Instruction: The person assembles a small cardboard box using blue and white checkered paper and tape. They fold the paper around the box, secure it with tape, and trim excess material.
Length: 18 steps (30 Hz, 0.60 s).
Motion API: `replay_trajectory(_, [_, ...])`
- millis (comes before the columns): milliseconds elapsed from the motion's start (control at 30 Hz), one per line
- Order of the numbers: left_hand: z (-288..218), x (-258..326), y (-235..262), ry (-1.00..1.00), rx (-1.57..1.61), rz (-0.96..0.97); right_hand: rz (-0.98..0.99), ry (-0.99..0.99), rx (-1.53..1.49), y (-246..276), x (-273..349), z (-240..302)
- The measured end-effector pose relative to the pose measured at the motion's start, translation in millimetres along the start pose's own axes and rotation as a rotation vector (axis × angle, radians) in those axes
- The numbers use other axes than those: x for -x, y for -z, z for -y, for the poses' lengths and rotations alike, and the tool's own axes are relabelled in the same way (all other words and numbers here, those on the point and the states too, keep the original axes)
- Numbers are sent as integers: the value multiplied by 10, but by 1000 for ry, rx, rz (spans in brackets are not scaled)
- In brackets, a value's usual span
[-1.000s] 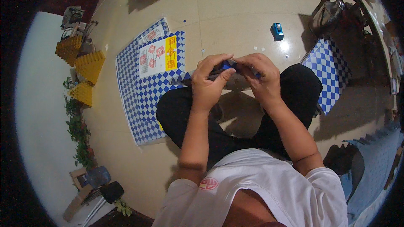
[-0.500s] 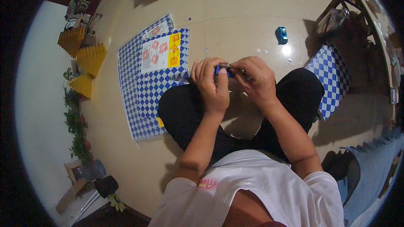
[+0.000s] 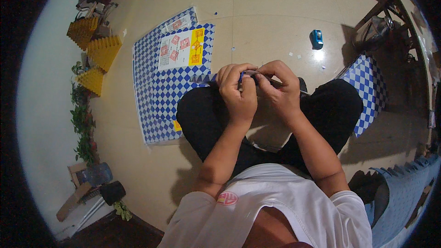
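I sit cross-legged on a tan floor and look down at my hands above my lap. My left hand (image 3: 238, 93) and my right hand (image 3: 279, 91) are pressed close together, both pinching a narrow folded strip of blue-and-white checked paper (image 3: 204, 78). The strip sticks out to the left of my left hand, and a thin end pokes out past my right hand. Most of its middle is hidden under my fingers.
A large blue-and-white checked sheet (image 3: 158, 96) lies on the floor to my left with a yellow-and-white instruction leaflet (image 3: 181, 48) on it. Another checked sheet (image 3: 367, 89) lies at right. A small blue object (image 3: 316, 39) sits ahead. Yellow folded paper shapes (image 3: 98, 55) and plants line the left wall.
My hands have come closer together and a little lower toward my lap, still gripping the folded strip. The view has shifted slightly.
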<state>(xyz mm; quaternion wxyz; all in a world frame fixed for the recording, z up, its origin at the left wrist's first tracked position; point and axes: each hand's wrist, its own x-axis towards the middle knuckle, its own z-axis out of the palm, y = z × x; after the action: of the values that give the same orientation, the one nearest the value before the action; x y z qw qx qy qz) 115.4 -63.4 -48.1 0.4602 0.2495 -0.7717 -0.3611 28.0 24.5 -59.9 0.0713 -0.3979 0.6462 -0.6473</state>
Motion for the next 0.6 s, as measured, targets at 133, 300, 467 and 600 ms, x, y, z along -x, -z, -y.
replay_trajectory(133, [11,17,-1,-7,-25,-21,12,-23,-21,-14,-1,-23])
replay_trajectory(300, [29,28,14,-17,-66,-31,29,-58,-84,-38,-4,-16])
replay_trajectory(467, [31,0,1,55,39,-49,45,11,-34,-26,20,-64])
replay_trajectory(600, [121,-30,7,147,154,-52,89,207,96,4,57,-82])
